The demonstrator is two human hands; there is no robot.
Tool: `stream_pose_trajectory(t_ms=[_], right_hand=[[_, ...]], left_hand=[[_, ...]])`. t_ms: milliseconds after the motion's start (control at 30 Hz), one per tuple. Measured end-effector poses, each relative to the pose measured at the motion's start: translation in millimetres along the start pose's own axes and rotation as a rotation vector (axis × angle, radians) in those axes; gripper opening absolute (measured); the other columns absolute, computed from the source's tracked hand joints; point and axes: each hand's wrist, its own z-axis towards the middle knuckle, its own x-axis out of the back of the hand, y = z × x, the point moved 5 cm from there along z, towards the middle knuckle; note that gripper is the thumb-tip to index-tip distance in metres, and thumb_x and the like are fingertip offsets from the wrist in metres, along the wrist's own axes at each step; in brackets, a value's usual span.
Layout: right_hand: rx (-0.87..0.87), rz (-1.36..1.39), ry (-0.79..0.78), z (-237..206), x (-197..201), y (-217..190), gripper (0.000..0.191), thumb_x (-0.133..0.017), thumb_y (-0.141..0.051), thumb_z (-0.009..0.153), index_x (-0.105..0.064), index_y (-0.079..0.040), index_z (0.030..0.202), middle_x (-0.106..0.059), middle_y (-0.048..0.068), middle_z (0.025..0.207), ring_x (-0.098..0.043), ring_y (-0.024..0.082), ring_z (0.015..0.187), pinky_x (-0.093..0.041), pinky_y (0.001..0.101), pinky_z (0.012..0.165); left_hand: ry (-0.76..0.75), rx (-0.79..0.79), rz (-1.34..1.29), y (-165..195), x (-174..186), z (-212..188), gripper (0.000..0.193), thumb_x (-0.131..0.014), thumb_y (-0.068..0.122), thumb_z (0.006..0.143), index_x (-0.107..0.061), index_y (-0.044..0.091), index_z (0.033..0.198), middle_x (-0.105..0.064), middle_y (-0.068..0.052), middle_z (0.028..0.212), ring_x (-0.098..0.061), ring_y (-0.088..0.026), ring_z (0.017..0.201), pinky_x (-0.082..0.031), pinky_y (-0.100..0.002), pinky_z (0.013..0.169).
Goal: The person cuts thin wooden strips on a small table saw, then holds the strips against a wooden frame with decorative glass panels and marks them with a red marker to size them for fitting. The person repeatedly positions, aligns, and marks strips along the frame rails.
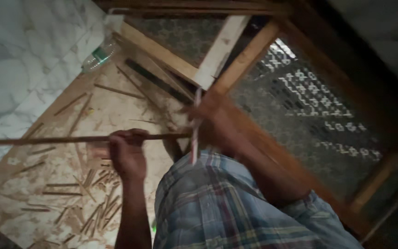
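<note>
My left hand (127,154) is closed around a long thin wooden strip (47,139) that runs level from the left edge to near my right hand. My right hand (210,121) is blurred. It rests on the rail of a wooden frame (254,133) and grips a thin pale stick with reddish marks (194,138) that points downward, perhaps a pencil. The frame holds patterned glass (309,106). My checked garment (217,207) fills the lower middle of the view.
Several short wood offcuts (93,203) and sawdust lie on a pale board (111,106) under my left hand. A clear plastic bottle (98,54) lies at the board's far edge. White marble floor (14,55) is at the upper left. A pale wooden batten (219,50) leans across the frame.
</note>
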Motion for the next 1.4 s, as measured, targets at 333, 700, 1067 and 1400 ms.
stream_pose_trajectory(t_ms=[333, 700, 1067, 1400], right_hand=[[-0.186, -0.333, 0.202, 113.9, 77.8, 236.6, 0.016, -0.074, -0.005, 0.094, -0.069, -0.006, 0.109, -0.073, 0.016, 0.107, -0.073, 0.029, 0.1, -0.057, 0.0409, 0.083], [0.127, -0.569, 0.217, 173.0, 118.9, 317.6, 0.044, -0.071, 0.005, 0.076, -0.069, -0.001, 0.12, -0.064, 0.027, 0.122, -0.058, 0.049, 0.113, -0.051, 0.0554, 0.087], [0.067, -0.578, 0.066, 195.8, 112.1, 344.8, 0.038, -0.075, -0.004, 0.088, -0.073, -0.007, 0.126, -0.068, 0.019, 0.109, -0.063, 0.044, 0.097, -0.05, 0.0528, 0.071], [-0.289, -0.592, 0.102, 244.7, 27.0, 389.9, 0.029, -0.072, -0.018, 0.107, -0.064, -0.007, 0.133, -0.068, 0.022, 0.118, -0.067, 0.039, 0.103, -0.058, 0.0516, 0.085]], left_hand=[[0.243, -0.176, 0.606, 108.0, 33.0, 56.4, 0.035, -0.048, 0.04, 0.116, -0.052, 0.007, 0.105, -0.068, -0.012, 0.086, -0.068, -0.026, 0.082, -0.056, -0.038, 0.08], [0.37, -0.157, 1.328, 64.1, -22.6, 1.9, 0.023, -0.055, 0.023, 0.11, -0.063, 0.003, 0.102, -0.062, -0.004, 0.08, -0.055, -0.009, 0.071, -0.046, -0.027, 0.065], [0.093, -0.126, 1.45, 9.3, -56.3, 137.6, 0.019, -0.074, 0.028, 0.101, -0.072, 0.01, 0.108, -0.064, 0.003, 0.069, -0.063, -0.005, 0.064, -0.049, -0.026, 0.061], [-0.149, -0.143, 1.506, -15.2, -53.8, 279.3, 0.025, -0.076, 0.032, 0.104, -0.075, 0.007, 0.104, -0.054, 0.0, 0.067, -0.05, -0.011, 0.063, -0.044, -0.032, 0.062]])
